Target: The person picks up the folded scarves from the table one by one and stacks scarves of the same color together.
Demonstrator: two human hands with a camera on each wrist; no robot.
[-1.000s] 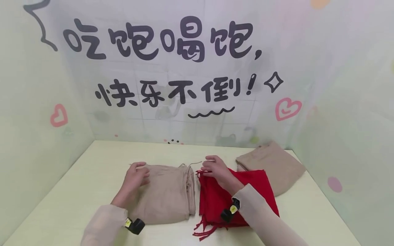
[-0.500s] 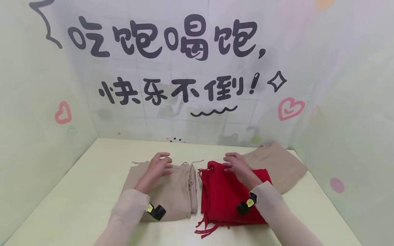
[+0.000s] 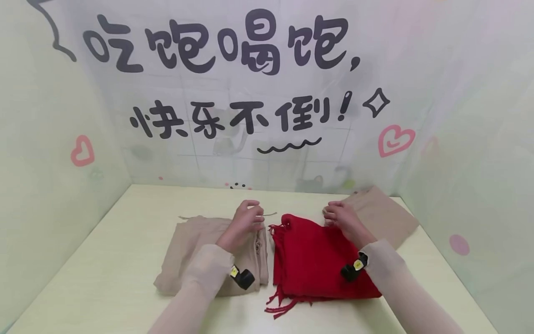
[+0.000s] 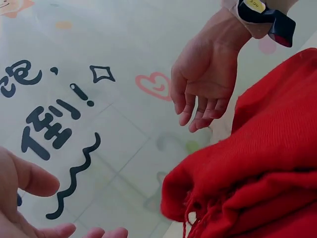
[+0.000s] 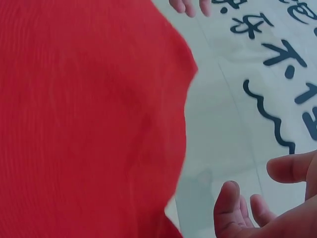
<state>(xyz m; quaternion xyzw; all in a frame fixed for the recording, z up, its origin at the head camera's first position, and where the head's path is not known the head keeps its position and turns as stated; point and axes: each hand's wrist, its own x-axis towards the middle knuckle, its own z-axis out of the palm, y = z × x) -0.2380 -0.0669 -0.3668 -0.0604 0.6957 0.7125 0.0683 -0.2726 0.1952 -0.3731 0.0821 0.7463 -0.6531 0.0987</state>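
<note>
- While the left hand (image 3: 244, 223) hangs over the far right part of the left beige cloth (image 3: 187, 260), its fingers are loosely bent, thumb well apart, nothing held.
- Right hand (image 3: 346, 220): above the far edge of the red cloth (image 3: 321, 264), fingers slightly curled, wide gap to thumb, nothing held; right wrist view shows it apart from the red cloth.
- Red cloth: folded in layers on the worktop (image 3: 96, 264), just right of the left beige cloth, narrow gap between. Fringe (image 3: 285, 307) along left side, strands trailing at the near left corner; far left corner curled up.
- Far right beige cloth (image 3: 381, 215): behind the red cloth, partly hidden; can't tell if they touch.
- Back wall (image 3: 233, 88): big dark lettering.
</note>
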